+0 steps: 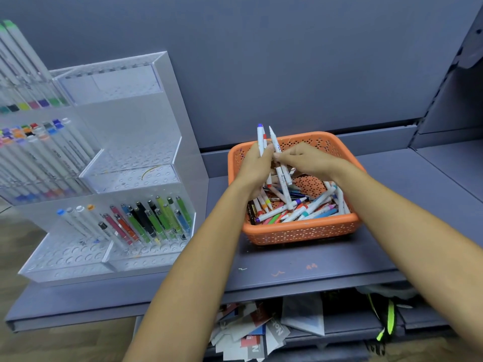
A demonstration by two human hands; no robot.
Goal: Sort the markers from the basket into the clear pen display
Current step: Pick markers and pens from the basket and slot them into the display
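At the bottom centre of the frame, loose papers (251,333) lie on a lower level under the grey shelf (300,267). Both forearms reach up from the bottom edge across this shelf.

The orange basket (300,229) sits on the shelf right of centre. It holds a loose pile of markers (300,207), lying flat and crossed at mixed angles.

Both hands meet above the basket, over its far half. The left hand (254,163) grips a small bundle of white markers (261,137); its fingers are clenched round the barrels. The long axis of the bundle is near upright, caps toward the top of the frame. The right hand (308,159) pinches one white marker (283,173) of the group at mid-barrel with its fingertips. The two hands touch or nearly touch; which cannot be told.

The clear pen display (136,178) stands on the same shelf, at the left of the frame, well apart from the basket. Its front tier holds coloured markers (154,218) leaning toward the upper left; the tier above shows vacant holes.

Judgement: the display lies left of the fingers, so the left hand is the nearer one. The bundle needs only a slight tilt to match the slots.
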